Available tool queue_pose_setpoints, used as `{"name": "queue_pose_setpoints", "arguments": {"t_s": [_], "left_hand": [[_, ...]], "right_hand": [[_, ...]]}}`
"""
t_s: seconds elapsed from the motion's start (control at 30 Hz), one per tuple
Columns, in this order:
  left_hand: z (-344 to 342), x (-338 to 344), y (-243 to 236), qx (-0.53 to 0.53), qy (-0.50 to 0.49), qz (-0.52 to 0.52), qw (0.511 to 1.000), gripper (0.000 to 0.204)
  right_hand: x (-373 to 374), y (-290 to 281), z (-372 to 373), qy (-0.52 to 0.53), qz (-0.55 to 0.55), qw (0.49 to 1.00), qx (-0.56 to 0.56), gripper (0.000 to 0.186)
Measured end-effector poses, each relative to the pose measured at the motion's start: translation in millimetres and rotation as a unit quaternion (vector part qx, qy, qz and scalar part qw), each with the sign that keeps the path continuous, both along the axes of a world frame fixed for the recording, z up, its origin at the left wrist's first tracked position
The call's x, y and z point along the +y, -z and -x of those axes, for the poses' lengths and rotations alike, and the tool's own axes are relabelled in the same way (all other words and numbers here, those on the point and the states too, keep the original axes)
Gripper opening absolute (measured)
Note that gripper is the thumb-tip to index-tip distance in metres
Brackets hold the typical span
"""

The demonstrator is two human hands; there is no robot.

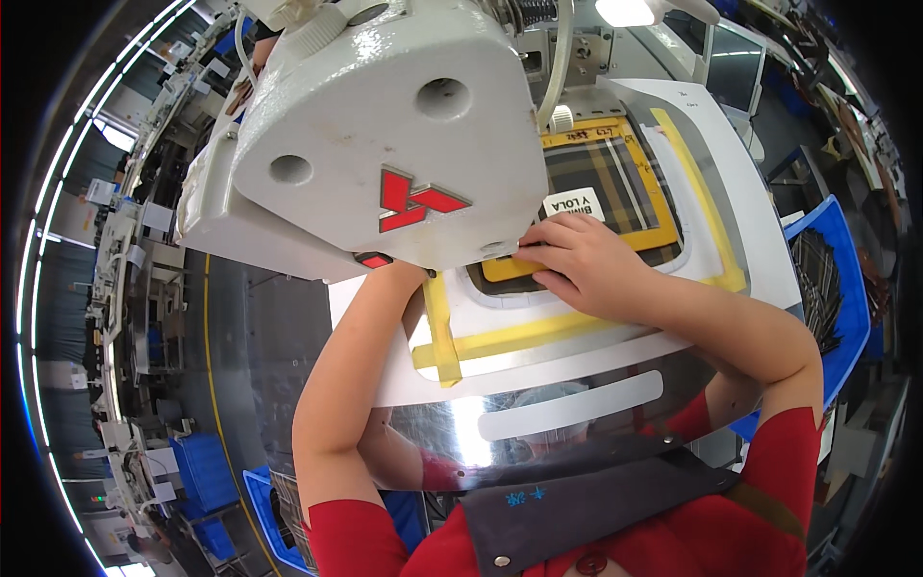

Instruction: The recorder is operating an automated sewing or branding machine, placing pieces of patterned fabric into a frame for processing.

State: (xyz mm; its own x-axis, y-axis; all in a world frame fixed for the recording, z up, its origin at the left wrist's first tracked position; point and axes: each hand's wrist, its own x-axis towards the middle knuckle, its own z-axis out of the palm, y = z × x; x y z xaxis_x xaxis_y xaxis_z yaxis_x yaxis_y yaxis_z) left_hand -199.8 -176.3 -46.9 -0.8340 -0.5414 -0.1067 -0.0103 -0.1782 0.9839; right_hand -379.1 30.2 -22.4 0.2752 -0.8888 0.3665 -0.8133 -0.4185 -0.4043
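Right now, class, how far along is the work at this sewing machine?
Done: plaid fabric lies inside the yellow frame on the white template. In hand: the right hand presses the frame's lower edge; the left hand is hidden under the machine head. Left: no stitching can be made out.

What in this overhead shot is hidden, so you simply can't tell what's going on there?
Head view only:
- Left hand: hidden under the white sewing-machine head.
- Needle area: behind that same machine head.
- Right hand fingertips: tucked at the yellow rectangular frame; grip unclear.
- Plaid fabric piece: near edge covered by hand and machine.
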Motion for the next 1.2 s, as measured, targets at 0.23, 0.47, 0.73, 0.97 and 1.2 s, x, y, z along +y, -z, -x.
{"name": "queue_pose_setpoints", "arguments": {"t_s": [0.23, 0.47, 0.73, 0.97, 1.2], "left_hand": [[-20, 16, -5, -0.254, 0.064, 0.609, 0.749, 0.038], [-26, 12, 6, -0.093, -0.014, 0.564, 0.82, 0.032], [-27, 24, -7, -0.136, -0.087, 0.582, 0.797, 0.027], [-19, 33, -24, -0.218, -0.096, 0.586, 0.774, 0.024], [-18, 36, -33, -0.219, -0.116, 0.591, 0.768, 0.026]], "right_hand": [[3, -20, -3, -0.031, -0.058, 0.997, -0.026, 0.024], [-45, -31, 22, -0.002, 0.035, 0.999, 0.031, 0.028], [-60, -26, 29, -0.033, 0.036, 0.994, 0.095, 0.04], [-60, -23, 30, -0.047, 0.027, 0.994, 0.091, 0.043], [-52, -27, 27, -0.036, 0.029, 0.995, 0.086, 0.045]]}}
